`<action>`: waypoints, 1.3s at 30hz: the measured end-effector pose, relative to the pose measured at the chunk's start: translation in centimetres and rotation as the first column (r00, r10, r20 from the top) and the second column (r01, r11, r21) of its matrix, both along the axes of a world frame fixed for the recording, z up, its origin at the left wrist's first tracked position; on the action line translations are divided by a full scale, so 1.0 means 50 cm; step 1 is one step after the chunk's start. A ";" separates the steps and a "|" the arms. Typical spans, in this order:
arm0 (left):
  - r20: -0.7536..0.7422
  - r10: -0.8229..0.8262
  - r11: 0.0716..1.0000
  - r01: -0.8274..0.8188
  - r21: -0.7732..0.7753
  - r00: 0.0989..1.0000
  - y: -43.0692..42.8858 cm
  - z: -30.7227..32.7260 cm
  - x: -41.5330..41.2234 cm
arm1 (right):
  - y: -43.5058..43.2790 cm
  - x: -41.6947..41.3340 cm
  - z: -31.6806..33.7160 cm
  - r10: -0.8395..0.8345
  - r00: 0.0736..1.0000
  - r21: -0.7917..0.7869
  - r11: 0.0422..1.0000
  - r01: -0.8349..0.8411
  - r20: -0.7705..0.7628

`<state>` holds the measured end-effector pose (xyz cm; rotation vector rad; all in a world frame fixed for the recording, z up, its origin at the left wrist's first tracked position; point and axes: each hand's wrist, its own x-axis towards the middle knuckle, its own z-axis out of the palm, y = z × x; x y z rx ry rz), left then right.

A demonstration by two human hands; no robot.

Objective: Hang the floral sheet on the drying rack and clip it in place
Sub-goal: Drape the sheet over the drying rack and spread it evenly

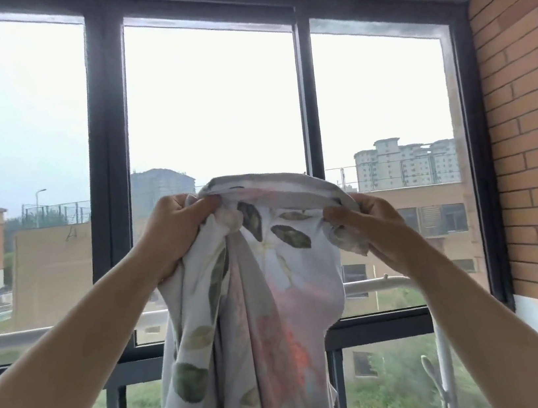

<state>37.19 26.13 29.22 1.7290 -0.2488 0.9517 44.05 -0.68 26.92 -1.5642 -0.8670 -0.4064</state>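
1. Two hands hold the floral sheet (265,308) up in front of us. Our left hand (178,230) and our right hand (367,221) each have the fingers curled tight around a bunched stretch of its top edge, and the cloth between them forms a short arched band.
2. The sheet hangs from that grip in a long gathered fall in front of the window frame (109,157). It crosses the white top rail of the drying rack (375,284), which runs level below the hands. None of the cloth lies over the rail, and we cannot tell whether it touches it.
3. We judge the step in hand to be the hanging itself, at its very start. The sheet is lifted and gathered but not draped, and nothing is clipped. We see no clip plainly.
4. As we read it, the next move calls for carrying the top edge forward and over the rail, then lowering it so cloth falls on both sides. Our hands sit close together, so the sheet would then need spreading along the rail.
5. The fabric looks soft and limp, so while bunched it may slide off toward the heavier side. We would keep one hand on it while the other fetches a clip. The brick wall (534,132) near the rack's right end leaves little room there.
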 end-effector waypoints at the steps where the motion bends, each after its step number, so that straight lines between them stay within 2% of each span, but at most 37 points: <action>1: 0.000 0.018 1.000 -0.018 0.013 1.000 -0.011 0.001 0.015 | -0.011 0.020 0.003 0.042 0.999 0.047 0.998 -0.042 -0.001; 4: -0.026 0.059 0.996 -0.056 0.075 0.998 -0.035 0.000 0.057 | -0.029 0.081 0.009 0.055 0.997 0.143 0.988 -0.062 0.052; 6: -0.064 0.091 0.990 -0.084 0.116 0.994 -0.042 -0.013 0.082 | -0.033 0.122 0.002 0.053 0.997 0.136 0.989 -0.060 0.053; 9: -0.140 0.096 0.990 -0.080 0.119 0.985 -0.040 -0.046 0.112 | -0.028 0.166 -0.026 -0.078 0.991 0.048 0.996 0.073 0.105; 13: -0.194 0.082 0.991 -0.059 0.119 0.978 -0.034 -0.068 0.138 | -0.006 0.215 -0.071 -0.169 0.975 -0.088 0.979 0.183 0.146; 16: -0.231 0.066 0.994 -0.045 0.097 0.971 -0.022 -0.077 0.159 | 0.006 0.233 -0.090 -0.138 0.987 -0.197 0.969 0.152 0.082; 18: -0.289 0.054 0.995 -0.026 0.098 0.956 -0.016 -0.089 0.172 | 0.011 0.232 -0.092 -0.188 0.976 -0.373 0.902 0.217 0.113; 20: -0.342 0.048 0.995 -0.015 0.099 0.938 -0.012 -0.102 0.187 | 0.013 0.231 -0.091 -0.312 0.929 -0.540 0.755 0.371 0.201; 21: -0.359 0.049 0.995 -0.014 0.100 0.932 -0.012 -0.107 0.194 | 0.014 0.230 -0.093 -0.356 0.907 -0.535 0.732 0.421 0.226; 22: -0.364 0.048 0.995 -0.012 0.102 0.930 -0.011 -0.110 0.199 | 0.014 0.229 -0.097 -0.377 0.892 -0.474 0.756 0.452 0.249; 24: -0.357 0.049 0.993 -0.006 0.121 0.933 -0.009 -0.115 0.211 | 0.014 0.220 -0.115 -0.401 0.876 -0.244 0.852 0.464 0.268; 27: -0.339 0.064 0.987 -0.008 0.163 0.939 -0.008 -0.122 0.219 | -0.003 0.201 -0.148 -0.438 0.866 -0.006 0.892 0.453 0.242; 30: -0.337 0.070 0.983 -0.006 0.185 0.939 -0.007 -0.122 0.221 | -0.020 0.178 -0.170 -0.466 0.857 0.035 0.882 0.471 0.218; 35: -0.306 0.067 0.978 -0.001 0.211 0.950 -0.004 -0.127 0.214 | -0.051 0.115 -0.223 -0.603 0.764 0.086 0.794 0.601 0.229; 39: -0.234 0.121 0.956 -0.049 0.291 0.965 -0.013 -0.128 0.206 | -0.065 0.073 -0.300 -0.676 0.728 0.053 0.736 0.675 0.118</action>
